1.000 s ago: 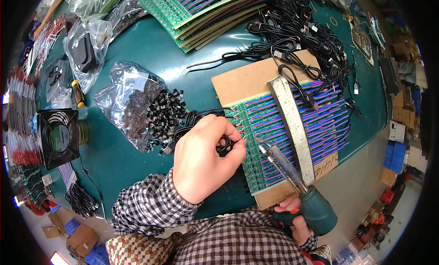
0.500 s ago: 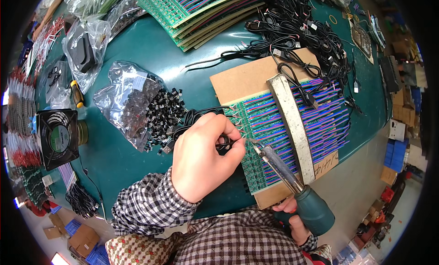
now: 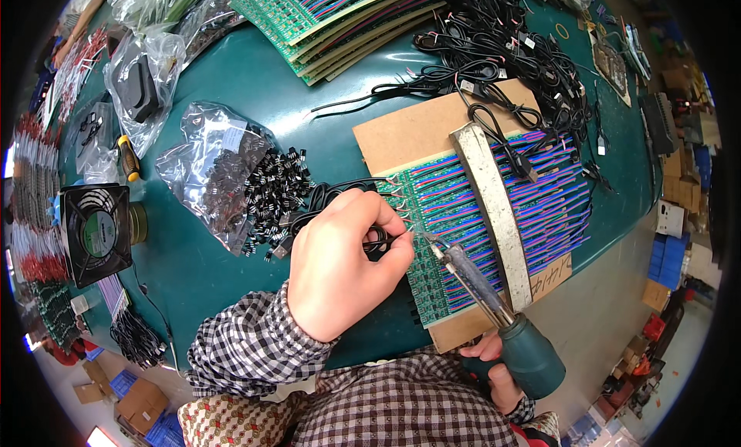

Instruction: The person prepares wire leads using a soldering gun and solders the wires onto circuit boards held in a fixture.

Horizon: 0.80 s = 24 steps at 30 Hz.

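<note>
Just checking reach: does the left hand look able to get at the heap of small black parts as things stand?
Probably not without letting go first: the left hand is holding a black cable. Otherwise the way looks mostly free: the heap lies nearby, beside a clear bag.

toward five o'clock, the soldering iron (image 3: 507,321) partly hides the right hand (image 3: 504,384); toward twelve, the picture's edge crops the stacked circuit boards (image 3: 332,30).
</note>
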Available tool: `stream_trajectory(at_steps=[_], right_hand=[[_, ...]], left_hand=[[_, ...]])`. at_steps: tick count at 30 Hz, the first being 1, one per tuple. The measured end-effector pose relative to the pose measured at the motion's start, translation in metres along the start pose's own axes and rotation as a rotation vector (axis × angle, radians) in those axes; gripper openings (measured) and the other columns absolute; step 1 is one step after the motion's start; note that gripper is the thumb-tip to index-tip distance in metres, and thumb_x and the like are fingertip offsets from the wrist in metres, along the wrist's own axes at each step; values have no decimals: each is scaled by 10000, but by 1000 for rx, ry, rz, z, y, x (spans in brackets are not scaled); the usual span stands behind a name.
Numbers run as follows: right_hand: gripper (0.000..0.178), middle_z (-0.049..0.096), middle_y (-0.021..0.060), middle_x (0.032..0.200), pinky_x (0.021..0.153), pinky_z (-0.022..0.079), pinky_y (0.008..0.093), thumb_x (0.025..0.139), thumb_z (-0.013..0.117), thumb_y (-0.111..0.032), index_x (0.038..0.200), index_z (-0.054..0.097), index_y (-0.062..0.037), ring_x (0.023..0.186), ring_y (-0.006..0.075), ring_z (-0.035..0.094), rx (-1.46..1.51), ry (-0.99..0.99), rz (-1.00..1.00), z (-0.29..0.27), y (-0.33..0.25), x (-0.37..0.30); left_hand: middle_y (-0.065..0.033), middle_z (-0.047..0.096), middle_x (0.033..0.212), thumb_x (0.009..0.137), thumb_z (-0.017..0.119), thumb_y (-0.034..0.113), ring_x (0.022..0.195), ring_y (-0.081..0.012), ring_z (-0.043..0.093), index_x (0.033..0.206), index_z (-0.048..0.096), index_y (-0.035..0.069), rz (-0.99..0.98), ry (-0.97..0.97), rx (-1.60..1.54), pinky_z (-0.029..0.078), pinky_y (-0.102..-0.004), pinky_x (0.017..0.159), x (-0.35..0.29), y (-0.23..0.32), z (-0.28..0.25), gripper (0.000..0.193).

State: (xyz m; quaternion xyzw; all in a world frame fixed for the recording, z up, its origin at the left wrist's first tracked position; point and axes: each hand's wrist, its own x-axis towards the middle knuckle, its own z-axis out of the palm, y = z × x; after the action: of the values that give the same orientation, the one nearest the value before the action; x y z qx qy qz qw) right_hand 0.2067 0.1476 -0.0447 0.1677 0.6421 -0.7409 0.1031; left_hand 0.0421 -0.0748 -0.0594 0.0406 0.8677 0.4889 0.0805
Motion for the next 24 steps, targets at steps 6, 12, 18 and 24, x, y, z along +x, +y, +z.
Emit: stream_trajectory(at_steps=[6,12,18,24], right_hand=[[362,629,180,894,819,568,448,794,781,-173,963,575,73,841,289,671,20,24,6,2,0,0],[460,545,139,894,795,573,411,870,651,-418,941,523,18,850,245,598,17,56,27,9,-9,2],[561,540,131,896,623,615,402,945,552,-421,1202,418,59,843,266,593,535,88,-290,-10,-3,19],[564,499,102,840,546,613,376,996,440,-435,1279,337,41,834,226,531,775,234,-409,-39,-8,28]], left_hand=[[-42,578,724,708,744,50,629,-126,529,750,595,24,-6,-5,-10,437,-255,574,0,-1,-1,157],[-47,573,713,712,745,49,627,-132,534,757,598,21,6,-15,0,440,-258,578,3,0,-1,156],[-98,609,910,695,761,32,858,-263,621,898,644,25,269,48,311,506,-330,734,-12,34,-17,235],[-101,610,990,697,732,38,994,-301,559,912,660,43,736,-97,344,472,-402,854,61,72,12,227]])
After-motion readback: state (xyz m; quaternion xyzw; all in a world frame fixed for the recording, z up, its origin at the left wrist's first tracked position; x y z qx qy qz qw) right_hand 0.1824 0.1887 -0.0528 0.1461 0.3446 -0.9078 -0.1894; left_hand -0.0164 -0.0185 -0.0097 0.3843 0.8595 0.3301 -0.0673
